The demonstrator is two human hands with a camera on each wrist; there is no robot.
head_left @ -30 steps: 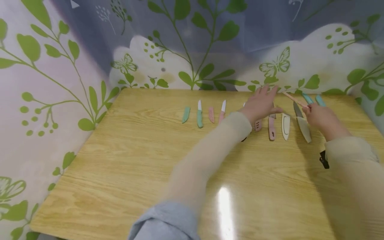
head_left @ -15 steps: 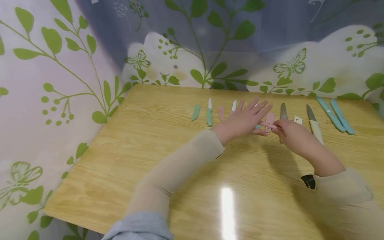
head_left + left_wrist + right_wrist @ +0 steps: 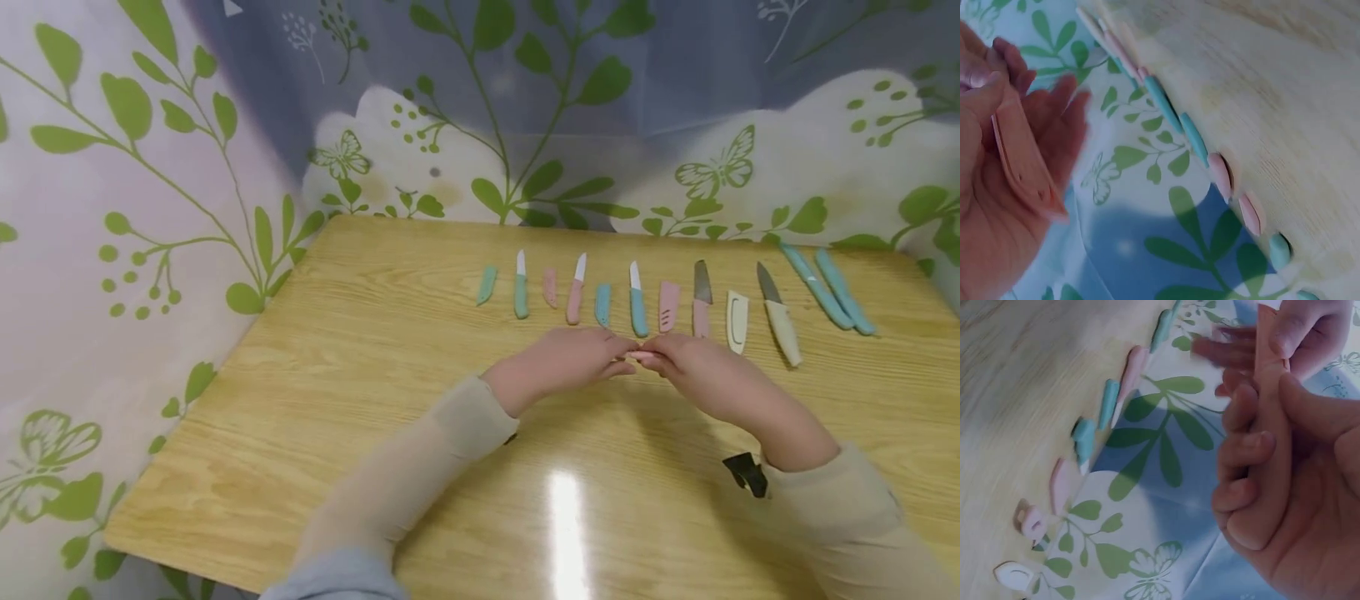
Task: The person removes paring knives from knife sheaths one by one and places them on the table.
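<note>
My right hand [image 3: 712,375] grips the pink handle of a knife [image 3: 1266,462], its fingers curled round it in the right wrist view. With my left hand [image 3: 562,362] I pinch the pink sheath [image 3: 1022,156] at the knife's other end, thumb on top and the other fingers fairly straight. The blade is not visible; it appears to be inside the sheath. Both hands meet above the table, just in front of a row of knives and sheaths. Nearest to them are a blue knife [image 3: 637,310] and a slotted pink sheath [image 3: 669,305].
Leftward along the row lie a green sheath [image 3: 487,285], a green knife [image 3: 521,292], a pink knife [image 3: 575,300] and a blue sheath [image 3: 603,305]. Rightward are a cream sheath [image 3: 737,321], a cream-handled knife [image 3: 782,325] and two long blue items [image 3: 843,300]. Patterned cloth [image 3: 562,150] stands behind.
My right hand has brought the pink knife from the far right to the middle front. My left hand, spread above the row before, has come down and now pinches the sheath.
</note>
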